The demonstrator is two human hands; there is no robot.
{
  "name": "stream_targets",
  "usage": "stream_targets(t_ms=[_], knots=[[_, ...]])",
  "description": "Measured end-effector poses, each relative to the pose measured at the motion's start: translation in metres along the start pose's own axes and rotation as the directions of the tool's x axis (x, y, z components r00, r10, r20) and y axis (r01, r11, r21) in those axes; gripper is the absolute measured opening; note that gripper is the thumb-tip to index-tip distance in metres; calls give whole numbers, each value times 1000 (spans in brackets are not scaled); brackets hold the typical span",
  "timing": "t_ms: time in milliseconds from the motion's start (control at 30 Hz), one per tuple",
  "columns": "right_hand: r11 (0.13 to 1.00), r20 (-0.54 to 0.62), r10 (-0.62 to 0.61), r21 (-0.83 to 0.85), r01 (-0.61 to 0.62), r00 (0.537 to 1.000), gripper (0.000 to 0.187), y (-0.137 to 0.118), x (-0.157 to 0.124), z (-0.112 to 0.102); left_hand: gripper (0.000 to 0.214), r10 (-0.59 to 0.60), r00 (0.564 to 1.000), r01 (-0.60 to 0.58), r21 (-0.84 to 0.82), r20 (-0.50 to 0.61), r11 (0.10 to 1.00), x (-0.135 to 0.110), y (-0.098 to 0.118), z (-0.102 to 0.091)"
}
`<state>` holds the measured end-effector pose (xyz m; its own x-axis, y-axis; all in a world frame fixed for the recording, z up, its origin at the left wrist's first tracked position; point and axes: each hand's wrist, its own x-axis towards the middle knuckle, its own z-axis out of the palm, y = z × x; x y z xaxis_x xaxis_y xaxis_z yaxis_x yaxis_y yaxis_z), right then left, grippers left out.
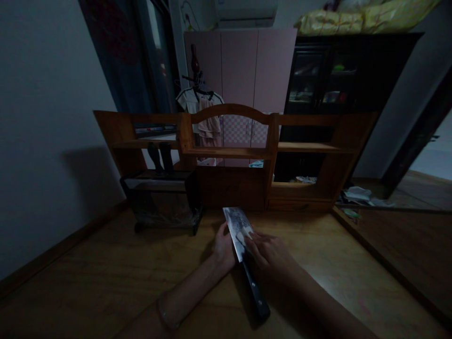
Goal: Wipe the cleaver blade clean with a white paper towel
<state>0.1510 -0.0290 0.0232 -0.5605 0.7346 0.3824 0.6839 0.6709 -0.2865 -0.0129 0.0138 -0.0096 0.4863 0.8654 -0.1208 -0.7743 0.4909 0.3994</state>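
A cleaver (236, 222) with a wide metal blade and a black riveted handle (254, 292) lies tilted above the table, its handle end toward me. My left hand (225, 247) holds the blade from its left side and underneath, with most of the fingers hidden behind it. My right hand (270, 252) is closed on a small white wipe (243, 234), perhaps tissue or cloth, pressed on the upper face of the blade. Neither hand is on the handle.
On the wooden table (116, 282), a knife block (162, 197) with dark handles upright in it stands at the left. A wooden shelf unit (229, 183) runs along the back. White wall (45, 117) borders the left; a raised wooden edge (384, 261) borders the right.
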Motion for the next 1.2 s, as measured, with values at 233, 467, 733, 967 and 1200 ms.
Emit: stream_targets(t_ms=[233, 467, 733, 967, 1200], knots=[[996, 5, -59, 61, 59, 998, 36, -12, 0, 5, 48, 23, 992, -20, 20, -123, 1000, 2, -1, 2], [984, 24, -116, 136, 111, 993, 36, -21, 0, 6, 44, 40, 983, -38, 14, -181, 999, 9, -3, -13], [992, 42, -79, 106, 74, 996, 36, -18, 1, 8, 42, 41, 972, -37, 21, -233, 999, 7, -1, -6], [1000, 10, 19, 12, -19, 1000, 39, -10, 3, 5, 46, 11, 996, -10, 10, -90, 1000, 0, 0, -1], [969, -9, 150, -199, -149, 989, 33, 10, 2, 4, 47, -7, 996, 6, -10, -90, 1000, -5, 1, 6]])
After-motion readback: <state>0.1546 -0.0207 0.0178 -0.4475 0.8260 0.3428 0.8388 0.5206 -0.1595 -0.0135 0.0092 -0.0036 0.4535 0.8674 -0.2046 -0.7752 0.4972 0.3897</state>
